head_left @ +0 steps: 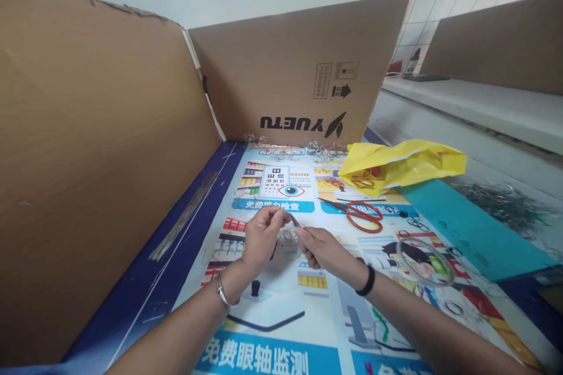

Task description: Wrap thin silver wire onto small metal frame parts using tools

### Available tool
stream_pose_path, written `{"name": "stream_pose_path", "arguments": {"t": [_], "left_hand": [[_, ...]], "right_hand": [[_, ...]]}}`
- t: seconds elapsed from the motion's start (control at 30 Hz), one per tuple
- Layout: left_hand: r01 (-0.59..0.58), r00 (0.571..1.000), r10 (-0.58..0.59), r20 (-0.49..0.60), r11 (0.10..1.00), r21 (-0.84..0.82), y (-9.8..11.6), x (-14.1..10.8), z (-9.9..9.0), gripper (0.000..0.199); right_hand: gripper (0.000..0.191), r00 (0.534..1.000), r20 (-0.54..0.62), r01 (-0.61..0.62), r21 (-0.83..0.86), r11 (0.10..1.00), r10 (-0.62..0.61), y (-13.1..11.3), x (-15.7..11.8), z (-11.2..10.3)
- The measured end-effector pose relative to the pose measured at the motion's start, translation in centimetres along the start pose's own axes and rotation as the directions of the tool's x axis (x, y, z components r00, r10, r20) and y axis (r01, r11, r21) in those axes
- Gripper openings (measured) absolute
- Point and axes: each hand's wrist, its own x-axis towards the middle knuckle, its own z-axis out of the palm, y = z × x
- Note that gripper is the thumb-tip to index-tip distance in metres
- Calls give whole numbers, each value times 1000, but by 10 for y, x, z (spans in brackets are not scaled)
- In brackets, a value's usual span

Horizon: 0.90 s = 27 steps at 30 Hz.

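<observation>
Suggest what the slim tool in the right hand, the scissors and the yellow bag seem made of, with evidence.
Tool: probably metal, grey and slim, though partly hidden. Scissors: dark, pointed blades look like metal; smooth orange-red handles suggest plastic or coating. Bag: probably thin plastic, smooth and creased.

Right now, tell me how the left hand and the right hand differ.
The left hand has a silver bracelet at its wrist; the right hand has a black band. The right hand grips a slim metal tool, while the left hand's fingertips are pinched; anything between them is too small to tell. Both are ungloved, above the printed sheet.
</observation>
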Motion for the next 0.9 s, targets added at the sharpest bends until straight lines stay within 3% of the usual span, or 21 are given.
{"name": "stream_pose_path", "arguments": {"t": [0.13, 0.9], "left_hand": [[-38, 999, 37, 3, 999, 29, 0, -2, 0, 16], [4, 999, -6, 40, 999, 37, -8, -2, 2, 18]], "right_hand": [[48, 999, 3, 39, -27, 999, -39, -1, 0, 0], [45, 999, -28, 32, -143, 989, -36, 2, 3, 1]]}}
